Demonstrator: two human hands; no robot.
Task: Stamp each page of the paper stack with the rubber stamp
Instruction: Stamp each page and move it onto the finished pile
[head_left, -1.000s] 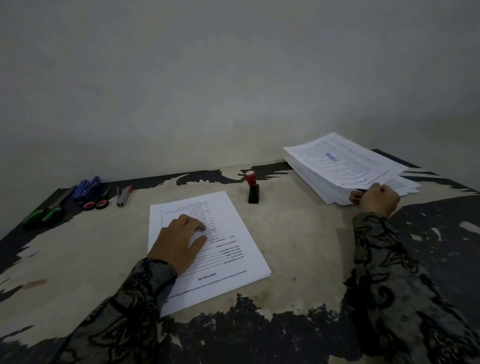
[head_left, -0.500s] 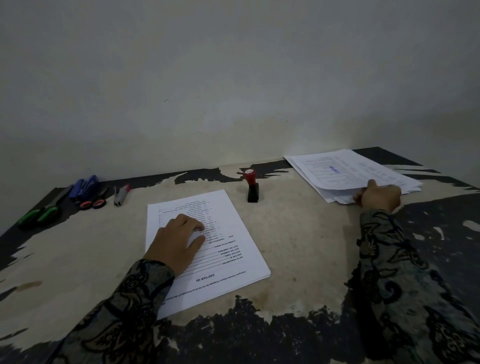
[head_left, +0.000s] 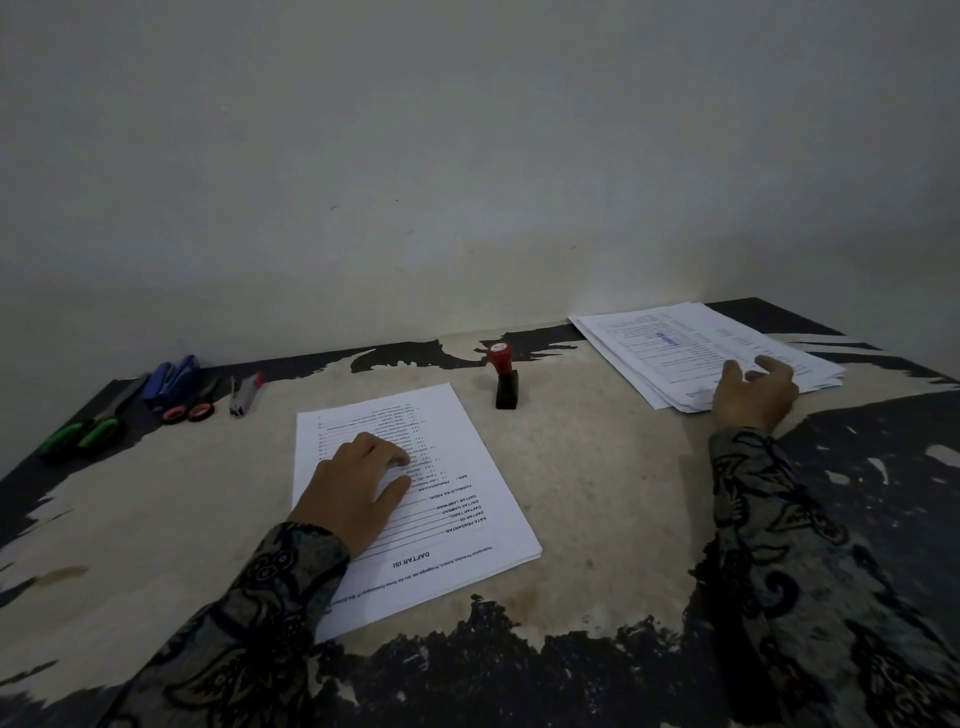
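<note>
The left hand (head_left: 358, 493) lies flat, fingers relaxed, pinning the unstamped stack (head_left: 410, 499) near the rubber stamp (head_left: 505, 382); the right hand (head_left: 756, 397), fingers loosely spread and holding nothing, settles the stamped pile (head_left: 691, 353) beyond the stamp.

Both arms reach forward in dark patterned sleeves, the left from the lower left, the right from the lower right. The left hand (head_left: 358, 493) lies palm down, knuckles raised a little, fingers bent gently forward and the thumb stretched out to the right; it presses flat and closes round nothing. The right hand (head_left: 754, 397) is further forward and well apart from the left, palm down, fingers loosely spread and fairly straight, thumb pointing up and left, with no grip taken.
</note>
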